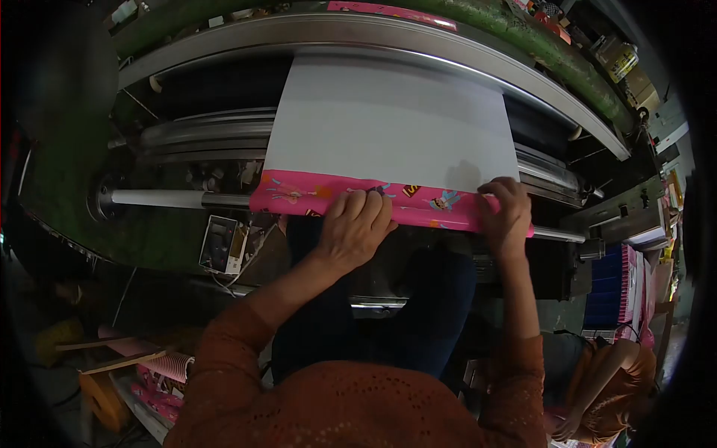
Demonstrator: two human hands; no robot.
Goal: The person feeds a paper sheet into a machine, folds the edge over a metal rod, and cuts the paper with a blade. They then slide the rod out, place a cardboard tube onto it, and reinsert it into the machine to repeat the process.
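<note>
A pink printed sheet roll [429, 215] with cartoon figures is wound on a metal shaft [225, 200] in front of me. From it a wide white sheet [396, 119], the plain side of the material, runs up under a metal bar. My left hand [351, 230] lies on the middle of the roll, its fingers together and bent over the top. Near the right end, my right hand [508, 220] curls round the roll, with fingertips by the line where pink meets white. The undersides of both hands are hidden.
A curved metal bar [373, 31] and green rollers [515, 33] cross the back. A small control box [222, 245] with a cable sits left of my knees. Stacked blue and pink goods [620, 287] stand at right. Another person [609, 388] is at lower right.
</note>
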